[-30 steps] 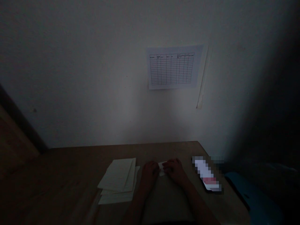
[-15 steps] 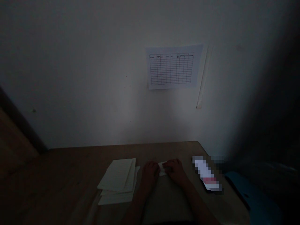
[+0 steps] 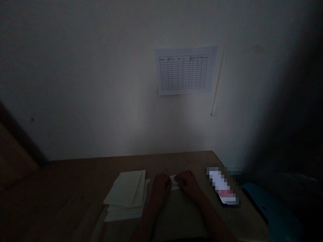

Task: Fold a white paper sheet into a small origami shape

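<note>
white strip of paper

White paper partly hidden between left hand and right hand, pixelated object unreadable, wall chart headings too small to read

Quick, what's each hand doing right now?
Left hand: fingers closed on a small white paper piece, seemingly holding it.
Right hand: likewise, holding its other side.

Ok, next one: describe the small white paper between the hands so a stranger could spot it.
On the wooden table, right of the stack of papers, is a small white paper. Unlike the stack, it sits between the left hand and right hand.
</note>
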